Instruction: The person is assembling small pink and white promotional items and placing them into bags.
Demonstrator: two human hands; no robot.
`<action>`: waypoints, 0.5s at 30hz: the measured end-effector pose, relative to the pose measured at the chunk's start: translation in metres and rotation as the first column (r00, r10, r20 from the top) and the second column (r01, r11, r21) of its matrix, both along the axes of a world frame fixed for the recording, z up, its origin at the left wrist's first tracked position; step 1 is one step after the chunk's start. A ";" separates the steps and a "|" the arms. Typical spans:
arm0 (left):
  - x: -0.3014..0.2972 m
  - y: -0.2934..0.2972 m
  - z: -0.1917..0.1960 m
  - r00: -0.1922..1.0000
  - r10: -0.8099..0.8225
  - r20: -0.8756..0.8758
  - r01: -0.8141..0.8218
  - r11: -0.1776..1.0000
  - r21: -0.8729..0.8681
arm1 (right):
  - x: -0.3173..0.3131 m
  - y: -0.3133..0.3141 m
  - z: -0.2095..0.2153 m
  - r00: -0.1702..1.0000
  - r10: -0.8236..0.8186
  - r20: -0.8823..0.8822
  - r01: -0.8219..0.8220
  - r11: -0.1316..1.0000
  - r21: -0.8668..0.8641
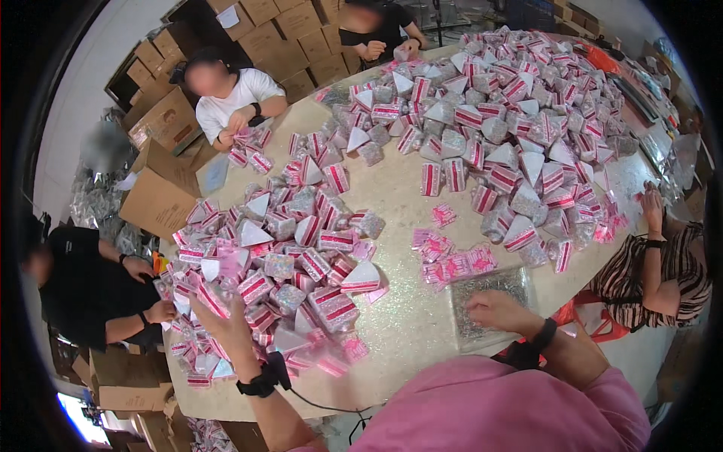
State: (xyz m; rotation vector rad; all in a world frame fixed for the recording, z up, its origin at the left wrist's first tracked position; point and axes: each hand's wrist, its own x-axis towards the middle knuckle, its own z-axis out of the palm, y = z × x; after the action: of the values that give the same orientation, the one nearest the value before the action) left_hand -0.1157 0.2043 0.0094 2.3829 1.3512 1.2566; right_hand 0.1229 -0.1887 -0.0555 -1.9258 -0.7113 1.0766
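Observation:
My left hand (224, 322) reaches into a heap of small pink-and-white wedge-shaped packets (280, 256) at the near left of the beige table (399, 196), fingers spread over the packets; I cannot tell whether it grips one. My right hand (498, 309) rests with bent fingers on a flat clear bag of glittery silver pieces (489, 297) near the table's front edge. Flat pink printed cards (452, 260) lie just beyond that bag. Both wrists carry black bands.
A much larger pile of the same packets (512, 113) covers the far right of the table. Other people sit around it: one in white (233, 98), one in black (83, 290), one in stripes (655, 271), another at the far end. Cardboard boxes (162, 188) stand at left.

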 end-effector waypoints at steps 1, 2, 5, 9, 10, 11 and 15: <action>0.000 -0.004 0.001 0.998 -0.040 -0.052 0.040 0.999 0.009 | 0.004 -0.013 -0.014 0.984 0.072 0.161 -0.060 0.995 -0.075; -0.001 -0.007 0.000 0.991 -0.080 -0.106 0.082 0.997 0.015 | 0.008 -0.026 -0.035 0.939 0.152 0.309 -0.106 0.981 -0.161; 0.013 -0.041 -0.052 0.927 -0.373 -0.039 0.358 0.910 -0.210 | -0.005 -0.039 -0.062 0.782 0.285 0.555 -0.089 0.931 -0.354; 0.062 -0.129 -0.084 0.717 -0.697 -0.027 0.609 0.644 -0.464 | -0.020 -0.038 -0.071 0.726 0.337 0.600 -0.037 0.890 -0.454; 0.071 -0.149 -0.086 0.685 -0.724 0.077 0.628 0.534 -0.566 | -0.020 -0.040 -0.080 0.718 0.334 0.610 -0.042 0.896 -0.441; 0.079 -0.160 -0.096 0.634 -0.768 0.089 0.655 0.472 -0.590 | -0.018 -0.041 -0.092 0.711 0.330 0.621 -0.045 0.903 -0.428; 0.106 -0.179 -0.134 0.482 -0.874 0.056 0.663 0.323 -0.676 | -0.012 -0.048 -0.088 0.708 0.315 0.632 -0.094 0.929 -0.358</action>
State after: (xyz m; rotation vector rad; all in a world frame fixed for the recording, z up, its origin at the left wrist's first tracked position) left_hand -0.0099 0.0249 -0.1242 2.2177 0.3031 0.0672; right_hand 0.1106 -0.2366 -0.1433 -2.5983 -1.2521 0.5841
